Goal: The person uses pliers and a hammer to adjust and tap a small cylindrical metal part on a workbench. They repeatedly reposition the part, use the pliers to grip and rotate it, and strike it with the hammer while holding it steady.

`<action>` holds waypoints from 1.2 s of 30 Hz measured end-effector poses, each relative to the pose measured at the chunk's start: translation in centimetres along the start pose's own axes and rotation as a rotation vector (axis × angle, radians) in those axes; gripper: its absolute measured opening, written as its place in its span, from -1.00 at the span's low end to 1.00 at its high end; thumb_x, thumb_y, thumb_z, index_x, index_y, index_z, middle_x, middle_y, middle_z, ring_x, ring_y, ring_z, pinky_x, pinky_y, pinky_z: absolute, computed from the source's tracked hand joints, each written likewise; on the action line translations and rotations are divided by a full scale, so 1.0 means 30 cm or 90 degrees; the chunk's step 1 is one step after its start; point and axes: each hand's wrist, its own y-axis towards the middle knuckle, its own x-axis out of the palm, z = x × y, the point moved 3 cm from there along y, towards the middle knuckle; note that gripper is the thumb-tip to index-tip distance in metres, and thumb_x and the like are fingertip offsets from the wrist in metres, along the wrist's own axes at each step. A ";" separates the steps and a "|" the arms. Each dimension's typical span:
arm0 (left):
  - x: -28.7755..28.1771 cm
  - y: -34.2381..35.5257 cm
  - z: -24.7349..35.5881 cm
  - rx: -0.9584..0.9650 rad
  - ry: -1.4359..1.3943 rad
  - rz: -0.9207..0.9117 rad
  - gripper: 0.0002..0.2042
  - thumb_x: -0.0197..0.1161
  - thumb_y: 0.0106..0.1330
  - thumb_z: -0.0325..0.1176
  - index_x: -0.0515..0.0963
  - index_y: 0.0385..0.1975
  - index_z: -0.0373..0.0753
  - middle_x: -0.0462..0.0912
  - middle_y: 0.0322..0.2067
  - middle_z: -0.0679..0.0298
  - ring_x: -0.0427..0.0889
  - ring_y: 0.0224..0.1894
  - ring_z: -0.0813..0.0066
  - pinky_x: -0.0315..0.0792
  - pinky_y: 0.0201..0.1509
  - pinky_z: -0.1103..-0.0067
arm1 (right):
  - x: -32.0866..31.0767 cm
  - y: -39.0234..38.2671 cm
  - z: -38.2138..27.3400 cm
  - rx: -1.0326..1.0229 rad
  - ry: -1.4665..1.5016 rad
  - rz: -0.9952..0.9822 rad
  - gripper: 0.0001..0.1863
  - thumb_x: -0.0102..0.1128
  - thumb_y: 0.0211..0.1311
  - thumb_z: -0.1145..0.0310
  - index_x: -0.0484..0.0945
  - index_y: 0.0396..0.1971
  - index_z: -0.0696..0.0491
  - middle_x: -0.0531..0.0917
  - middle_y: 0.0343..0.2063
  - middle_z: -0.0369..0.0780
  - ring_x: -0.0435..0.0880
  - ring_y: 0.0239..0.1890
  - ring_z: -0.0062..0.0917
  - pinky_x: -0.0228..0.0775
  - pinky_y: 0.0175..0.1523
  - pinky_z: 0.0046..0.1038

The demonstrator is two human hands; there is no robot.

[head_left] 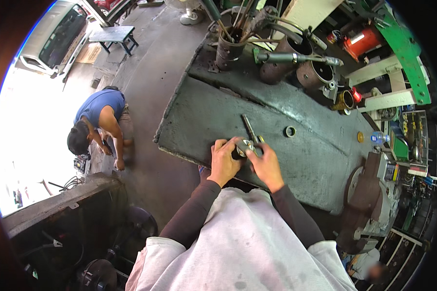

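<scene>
Two hands (223, 161) hold metal part (246, 145) over dark worktop (204, 111); grey floor (153, 92) alongside

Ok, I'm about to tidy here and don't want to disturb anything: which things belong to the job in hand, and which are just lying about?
In the job:
- metal piece held between left hand and right hand
- metal rod just beyond them, probably

Seemingly lying about:
- metal ring, untouched, role unclear
- can of tools
- plastic bottle

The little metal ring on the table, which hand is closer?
Right: the right hand is below and left of the metal ring; the left hand is farther left.
</scene>
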 end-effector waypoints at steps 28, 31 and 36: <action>0.016 -0.004 -0.009 -0.034 0.028 -0.047 -0.32 0.58 0.01 -0.39 0.64 0.27 -0.04 0.77 0.14 0.26 0.58 0.15 0.14 0.36 0.31 0.25 | -0.013 -0.023 -0.015 -0.079 0.004 0.049 -0.50 0.37 0.42 0.13 0.69 0.06 0.31 0.81 -0.18 0.15 0.82 -0.07 0.00 0.61 0.07 -0.13; 0.013 0.001 -0.001 -0.019 0.010 -0.028 -0.39 0.55 0.04 -0.42 0.67 0.21 -0.07 0.77 -0.02 0.22 0.58 0.15 0.13 0.36 0.33 0.24 | -0.010 -0.017 -0.013 -0.085 0.002 0.059 -0.47 0.38 0.41 0.10 0.71 0.05 0.32 0.81 -0.17 0.16 0.82 -0.05 0.03 0.61 0.10 -0.14; 0.001 0.001 0.016 0.019 -0.010 -0.004 -0.39 0.53 0.04 -0.45 0.67 0.21 -0.07 0.78 0.02 0.25 0.58 0.14 0.13 0.37 0.31 0.25 | 0.007 -0.017 -0.016 -0.013 -0.010 0.056 -0.52 0.39 0.42 0.17 0.71 0.07 0.30 0.82 -0.20 0.11 0.83 -0.10 -0.02 0.62 0.05 -0.15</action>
